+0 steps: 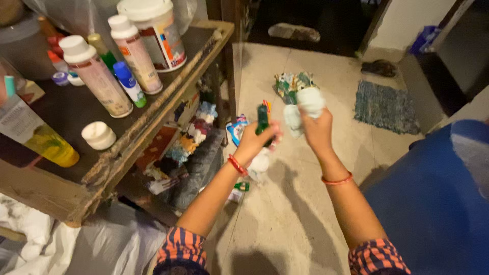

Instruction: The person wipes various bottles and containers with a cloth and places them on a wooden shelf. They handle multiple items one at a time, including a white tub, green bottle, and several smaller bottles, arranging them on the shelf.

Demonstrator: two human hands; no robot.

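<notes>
Crowdedly, bottles (97,76) fill the shelf (153,109) at 10 o'clock; an elbow could topple them. Left hand (253,141) grips a green bottle (263,120) at centre, above bare floor (285,219), so a slip would drop it. Right hand (317,128) clutches a white cloth (305,104) at 1 o'clock.

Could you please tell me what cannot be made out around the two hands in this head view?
- Green bottle: mostly covered by the left hand; its shape is blurred.
- White cloth: its lower part is hidden inside the right hand.
- Large white-lidded jar on the wooden shelf: its top is cut off by the upper edge.
</notes>
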